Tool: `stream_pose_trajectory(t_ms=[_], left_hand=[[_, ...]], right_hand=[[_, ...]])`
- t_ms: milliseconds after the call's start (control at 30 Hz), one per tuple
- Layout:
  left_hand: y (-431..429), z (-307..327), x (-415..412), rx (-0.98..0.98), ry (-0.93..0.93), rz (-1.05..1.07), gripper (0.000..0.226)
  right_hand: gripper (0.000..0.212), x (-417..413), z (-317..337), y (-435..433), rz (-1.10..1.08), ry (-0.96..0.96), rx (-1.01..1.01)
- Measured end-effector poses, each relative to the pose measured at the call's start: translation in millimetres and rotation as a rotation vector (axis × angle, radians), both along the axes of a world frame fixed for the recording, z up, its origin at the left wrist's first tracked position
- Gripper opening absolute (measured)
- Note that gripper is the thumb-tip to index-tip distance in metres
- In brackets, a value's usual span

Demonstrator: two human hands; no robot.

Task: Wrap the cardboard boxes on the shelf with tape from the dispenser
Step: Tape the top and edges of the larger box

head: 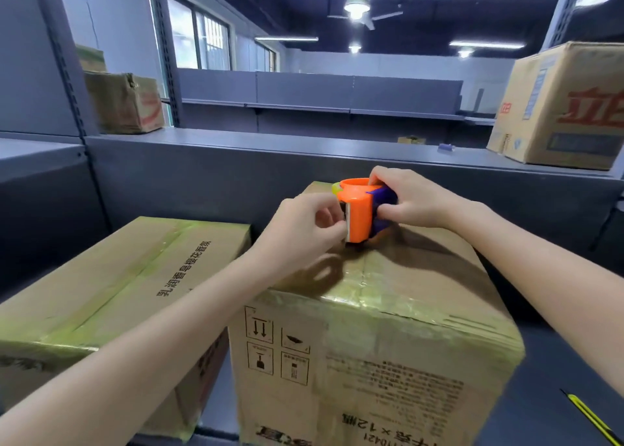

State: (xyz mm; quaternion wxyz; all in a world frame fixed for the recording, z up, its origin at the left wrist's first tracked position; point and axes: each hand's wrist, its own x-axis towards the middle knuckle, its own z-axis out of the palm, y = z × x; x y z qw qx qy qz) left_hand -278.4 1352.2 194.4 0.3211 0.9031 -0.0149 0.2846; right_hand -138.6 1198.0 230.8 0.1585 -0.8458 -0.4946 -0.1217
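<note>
The orange-and-purple dispenser [359, 209] was held low over the far part of the top of the near box [388, 327]. The right hand [412, 199] gripped its purple end, fingers curled over the top and thumb beneath. The left hand [304, 229] was closed in a pinch at the dispenser's front edge, probably on the tape end, though blur hid the tape itself. The box's top seams already carried shiny tape. Just beside it to the left sat the left box [111, 287], also taped along its top. Both stood on the dark shelf [547, 361], where a yellow-and-black tool [589, 418] lay near the right edge. On the ledge [270, 141] behind, one carton [567, 107] stood at the right and a worn carton [125, 102] at the left.
</note>
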Motion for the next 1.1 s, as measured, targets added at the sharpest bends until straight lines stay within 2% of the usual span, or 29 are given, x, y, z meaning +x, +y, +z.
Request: stream_pose_trajectory(t_ms=[67, 167, 267, 367, 433, 533, 600, 700, 800, 900, 967, 1033, 1100], left_hand=[[6, 6, -4, -0.132, 0.021, -0.039, 0.016], [15, 19, -19, -0.502, 0.074, -0.164, 0.013], [25, 29, -32, -0.762, 0.163, -0.283, 0.017], [35, 33, -39, -0.871, 0.269, -0.294, 0.022], [45, 31, -42, -0.927, 0.353, -0.272, 0.023], [58, 27, -48, -1.016, 0.498, -0.295, 0.009], [65, 23, -50, -1.088, 0.541, -0.332, 0.018], [74, 18, -49, -1.076, 0.507, -0.397, 0.032], [79, 15, -50, -1.034, 0.471, -0.468, 0.014], [80, 15, -52, -1.006, 0.460, -0.488, 0.019], [80, 17, -55, -0.981, 0.468, -0.504, 0.005], [81, 19, -60, -0.949, 0.488, -0.518, 0.014], [82, 21, -65, -0.893, 0.531, -0.530, 0.012]], right_hand=[[0.027, -9, 1, -2, 0.016, -0.054, 0.068], [0.040, -25, 8, -6, 0.027, -0.136, 0.180], [0.048, -45, 19, -10, 0.039, -0.112, 0.246], [0.044, -65, 32, -7, 0.025, -0.092, 0.154], [0.043, -79, 40, -2, 0.011, 0.000, 0.104], [0.056, -99, 49, 8, -0.036, 0.112, 0.013], [0.060, -112, 53, 14, -0.078, 0.139, -0.067], [0.073, -127, 59, 19, -0.125, 0.119, -0.192], [0.080, -138, 64, 20, -0.158, 0.115, -0.267], [0.077, -148, 68, 16, -0.160, 0.116, -0.245], [0.073, -156, 71, 13, -0.144, 0.103, -0.223], [0.069, -164, 74, 13, -0.126, 0.084, -0.218], [0.067, -172, 76, 14, -0.125, 0.074, -0.218]])
